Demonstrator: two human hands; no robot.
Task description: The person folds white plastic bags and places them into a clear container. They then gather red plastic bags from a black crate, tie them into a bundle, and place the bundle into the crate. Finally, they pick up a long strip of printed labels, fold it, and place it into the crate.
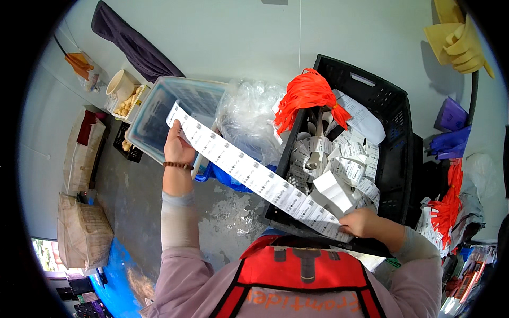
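A long strip of white printed labels (254, 170) is stretched slantwise between my two hands. My left hand (178, 146), with a beaded bracelet at its wrist, grips the strip's far upper end. Closed on the lower end is my right hand (362, 222), over the near edge of a black plastic crate (356, 80). Inside the crate lie more coiled label strips (347, 169), a white box-like piece (335, 192) and several pale spoon-like handles (316, 132). A bundle of red ties (307, 98) hangs over the crate's left rim.
Left of the crate are clear plastic bags (249, 116) and a translucent bin (175, 85). A tray of pale brown produce (127, 106) stands beyond the bin. Yellow gloves (461, 45) and purple scoops (450, 138) hang at right. A beige crate (82, 233) sits far left.
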